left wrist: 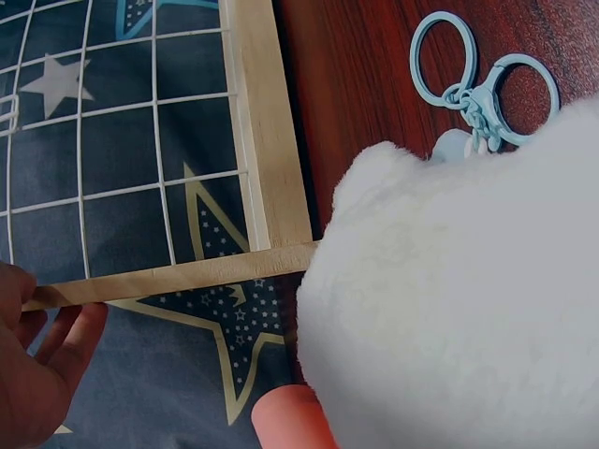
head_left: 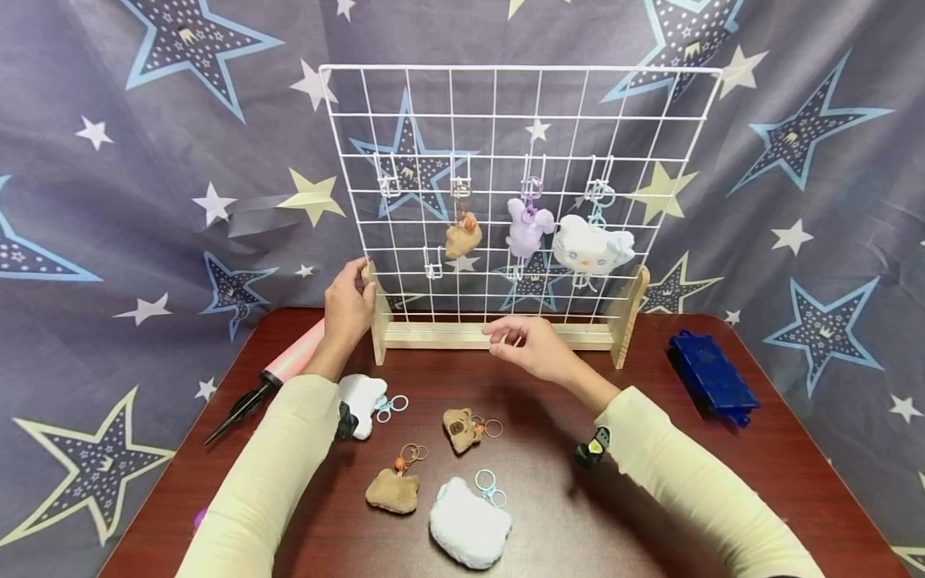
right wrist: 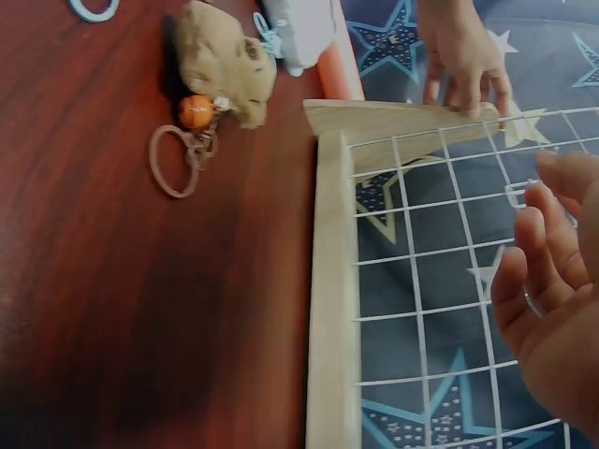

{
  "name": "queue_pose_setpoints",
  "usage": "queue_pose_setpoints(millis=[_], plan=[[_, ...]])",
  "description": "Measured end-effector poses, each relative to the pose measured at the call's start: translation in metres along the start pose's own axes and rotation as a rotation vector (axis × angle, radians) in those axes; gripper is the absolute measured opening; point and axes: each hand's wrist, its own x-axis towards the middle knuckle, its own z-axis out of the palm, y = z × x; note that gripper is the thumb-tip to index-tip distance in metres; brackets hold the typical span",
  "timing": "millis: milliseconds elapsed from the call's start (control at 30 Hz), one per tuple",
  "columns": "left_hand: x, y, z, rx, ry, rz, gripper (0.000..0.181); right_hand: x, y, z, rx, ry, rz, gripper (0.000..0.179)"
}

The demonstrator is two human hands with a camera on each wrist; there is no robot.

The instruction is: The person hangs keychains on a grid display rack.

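A white wire grid rack [head_left: 495, 71] stands in a wooden base [head_left: 433, 335] at the back of the table. My left hand [head_left: 348, 303] grips the top of the base's left side panel [left wrist: 178, 277], fingers on its outer side. In front of the lower grid, my right hand [head_left: 533, 347] is held with loosely bent fingers and nothing in them. On the grid's hooks hang a brown plush keychain [head_left: 463, 236], a purple plush keychain [head_left: 529, 228] and a white cat-face plush keychain [head_left: 591, 246].
On the table lie a brown bear keychain [head_left: 459, 430], another brown plush keychain [head_left: 393, 490], a white fluffy keychain [head_left: 470, 523] and a white plush [head_left: 364, 401] beside my left forearm. A pink pump-like tube [head_left: 299, 353] lies left, a dark blue case [head_left: 714, 376] right.
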Motion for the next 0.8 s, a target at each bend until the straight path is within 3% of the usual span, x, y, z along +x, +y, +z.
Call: queue_pose_setpoints(millis=[300, 800], plan=[[0.000, 0.000, 0.000, -0.006, -0.003, -0.007, 0.044, -0.011, 0.018, 0.017, 0.026, -0.060, -0.008, 0.025], [0.001, 0.000, 0.000, -0.003, -0.005, -0.019, 0.044, -0.038, 0.045, 0.037, -0.059, -0.189, 0.016, 0.024]])
